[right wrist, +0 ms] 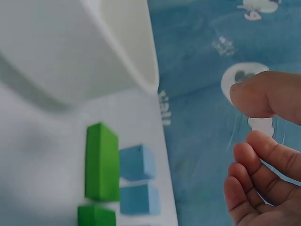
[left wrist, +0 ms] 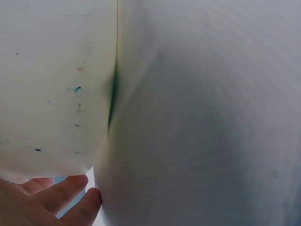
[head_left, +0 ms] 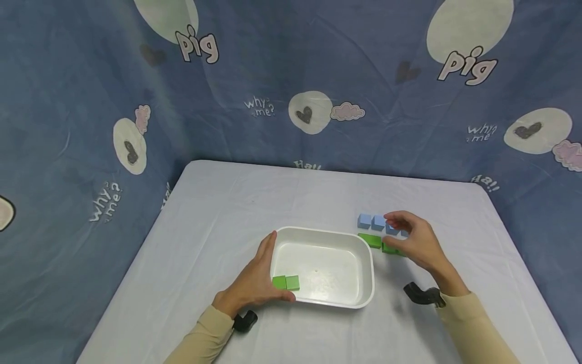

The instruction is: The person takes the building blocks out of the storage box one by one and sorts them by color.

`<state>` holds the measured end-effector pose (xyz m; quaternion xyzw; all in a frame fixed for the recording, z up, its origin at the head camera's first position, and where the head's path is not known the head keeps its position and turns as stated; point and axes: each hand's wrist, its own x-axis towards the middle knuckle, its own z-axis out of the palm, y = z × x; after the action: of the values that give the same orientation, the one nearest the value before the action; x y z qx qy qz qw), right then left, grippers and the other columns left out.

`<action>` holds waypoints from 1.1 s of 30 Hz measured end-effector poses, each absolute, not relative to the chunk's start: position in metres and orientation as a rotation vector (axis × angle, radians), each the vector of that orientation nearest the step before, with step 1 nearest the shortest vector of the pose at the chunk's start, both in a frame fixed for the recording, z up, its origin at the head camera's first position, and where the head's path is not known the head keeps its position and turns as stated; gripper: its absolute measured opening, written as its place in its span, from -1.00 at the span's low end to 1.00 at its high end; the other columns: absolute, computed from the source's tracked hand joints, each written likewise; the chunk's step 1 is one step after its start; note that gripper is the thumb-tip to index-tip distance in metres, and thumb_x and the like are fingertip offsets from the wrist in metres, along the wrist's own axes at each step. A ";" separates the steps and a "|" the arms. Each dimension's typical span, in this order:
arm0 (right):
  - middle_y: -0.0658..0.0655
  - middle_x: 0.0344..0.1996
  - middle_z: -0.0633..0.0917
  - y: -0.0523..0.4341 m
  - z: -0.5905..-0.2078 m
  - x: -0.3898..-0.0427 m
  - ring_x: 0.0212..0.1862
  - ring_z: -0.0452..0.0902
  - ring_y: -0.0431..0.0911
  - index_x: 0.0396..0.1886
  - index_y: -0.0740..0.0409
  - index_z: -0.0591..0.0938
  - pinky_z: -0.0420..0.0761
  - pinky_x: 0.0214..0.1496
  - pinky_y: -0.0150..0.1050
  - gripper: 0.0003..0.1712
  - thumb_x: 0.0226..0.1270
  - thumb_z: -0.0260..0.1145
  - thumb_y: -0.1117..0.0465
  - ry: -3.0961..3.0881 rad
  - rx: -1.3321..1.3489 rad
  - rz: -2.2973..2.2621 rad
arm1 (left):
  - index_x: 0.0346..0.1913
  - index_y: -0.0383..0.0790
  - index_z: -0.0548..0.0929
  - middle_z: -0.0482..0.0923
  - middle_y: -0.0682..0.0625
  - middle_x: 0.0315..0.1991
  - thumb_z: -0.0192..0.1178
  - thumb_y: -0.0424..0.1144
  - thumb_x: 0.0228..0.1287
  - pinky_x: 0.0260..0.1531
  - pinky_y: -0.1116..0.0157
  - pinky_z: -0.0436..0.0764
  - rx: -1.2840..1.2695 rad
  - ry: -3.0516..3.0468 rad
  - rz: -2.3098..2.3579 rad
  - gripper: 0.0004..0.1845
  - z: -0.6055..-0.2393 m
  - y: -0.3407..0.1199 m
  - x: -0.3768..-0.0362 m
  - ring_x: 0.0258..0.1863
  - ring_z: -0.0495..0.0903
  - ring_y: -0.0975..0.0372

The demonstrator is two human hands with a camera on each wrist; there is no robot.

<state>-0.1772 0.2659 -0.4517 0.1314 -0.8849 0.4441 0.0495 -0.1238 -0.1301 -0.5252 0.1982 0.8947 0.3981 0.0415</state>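
Observation:
A white rectangular tray [head_left: 329, 268] is gripped at its left end by my left hand [head_left: 254, 283], thumb on the near side and fingers along the far left side. Two green cubes [head_left: 292, 283] lie together in its near left corner. Right of the tray, my right hand [head_left: 422, 245] hovers over the blocks, thumb and fingers apart around nothing. Below it runs a row of blue cubes [head_left: 364, 221], partly hidden by the fingers. Nearer stands a row of green blocks [right wrist: 102, 162], the first one longer than a cube. In the left wrist view the tray's outer surface [left wrist: 51, 94] shows small ink marks.
A white cloth covers the table [head_left: 236, 202]. Behind and left of it hangs a blue printed curtain [head_left: 254, 65]. A black wrist strap [head_left: 423, 294] juts out below the right hand, and another black strap [head_left: 245, 321] below the left.

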 end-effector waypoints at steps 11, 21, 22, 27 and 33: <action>0.22 -0.03 0.70 0.228 -0.443 -0.188 -0.01 0.60 0.02 0.13 0.27 0.64 0.54 0.10 -0.41 -0.45 0.08 0.56 0.39 -2.648 0.571 1.526 | 0.66 -0.15 -0.23 -0.17 -0.02 0.63 0.63 0.37 -0.36 0.24 -0.07 0.48 0.559 2.733 1.218 0.63 -0.525 -0.129 -0.124 0.36 0.36 -0.11; 0.11 0.02 0.71 0.190 -0.442 -0.193 0.06 0.62 0.01 0.12 0.15 0.67 0.58 0.16 0.06 -0.45 0.09 0.58 0.31 -2.652 0.735 1.469 | 0.66 -0.10 -0.25 -0.21 0.05 0.64 0.65 0.33 -0.36 0.23 -0.06 0.48 0.530 2.730 1.201 0.63 -0.523 -0.128 -0.123 0.34 0.38 -0.09; 0.12 0.02 0.71 0.187 -0.443 -0.193 0.05 0.61 0.00 0.12 0.15 0.67 0.57 0.17 0.07 -0.45 0.09 0.58 0.30 -2.651 0.751 1.459 | 0.66 -0.09 -0.25 -0.20 0.06 0.63 0.65 0.33 -0.36 0.23 -0.06 0.49 0.530 2.732 1.202 0.63 -0.524 -0.128 -0.123 0.33 0.39 -0.08; 0.10 0.00 0.72 0.170 -0.445 -0.195 0.04 0.62 -0.03 0.10 0.11 0.67 0.55 0.18 0.09 -0.46 0.06 0.56 0.27 -2.654 0.810 1.411 | 0.67 -0.07 -0.23 -0.17 0.09 0.63 0.63 0.38 -0.39 0.19 -0.03 0.52 0.528 2.723 1.248 0.63 -0.525 -0.128 -0.124 0.25 0.44 0.02; 0.00 -0.05 0.72 0.153 -0.454 -0.197 0.02 0.63 0.01 0.08 0.06 0.68 0.59 0.11 0.12 -0.46 0.03 0.58 0.22 -2.658 0.878 1.336 | 0.67 -0.08 -0.20 -0.15 0.10 0.62 0.64 0.37 -0.39 0.19 -0.05 0.51 0.529 2.710 1.288 0.62 -0.525 -0.129 -0.123 0.24 0.44 0.00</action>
<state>-0.1966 0.1527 -0.4538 0.2830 -0.8568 0.4306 0.0201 -0.1229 -0.1288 -0.5245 0.1735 0.8884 0.4224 0.0474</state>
